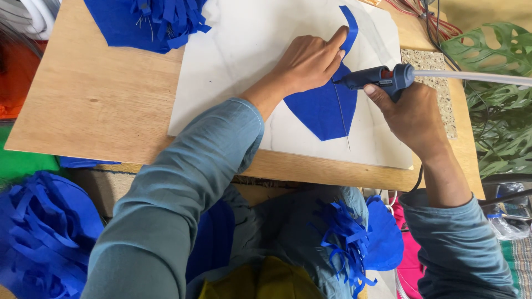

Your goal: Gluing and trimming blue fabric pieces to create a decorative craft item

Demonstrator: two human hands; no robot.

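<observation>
White board (233, 61), right hand (413, 116) gripping glue gun (379, 77)

At four o'clock, close to the right edge: one crumpled bag of clear plastic (507, 224), greyish and shiny, with a small blue bit showing at its top. Contents not possible to tell. No labels, signs or screens.
</observation>
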